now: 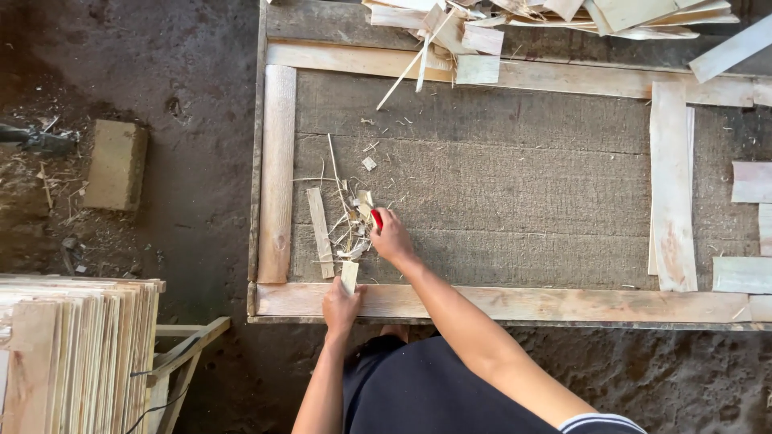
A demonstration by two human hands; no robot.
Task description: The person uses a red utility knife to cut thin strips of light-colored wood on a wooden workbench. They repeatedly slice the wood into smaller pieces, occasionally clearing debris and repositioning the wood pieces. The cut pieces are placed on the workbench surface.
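Note:
My left hand (341,304) grips the near end of a small pale wood strip (350,276) at the front edge of a grey worktable (515,185). My right hand (392,236) is closed around a red-handled tool (376,218), its tip against the strip among thin wood shavings (347,233). Another short wood strip (319,231) lies just left of the shavings. Both hands work at the table's near left corner.
Pale wooden boards frame the table: a left board (277,173), a front board (515,304), a back board (563,76) and an upright board (672,185) at right. Scrap wood (547,20) piles at the back. A veneer stack (72,354) stands at lower left, a block (117,165) on the dirt floor.

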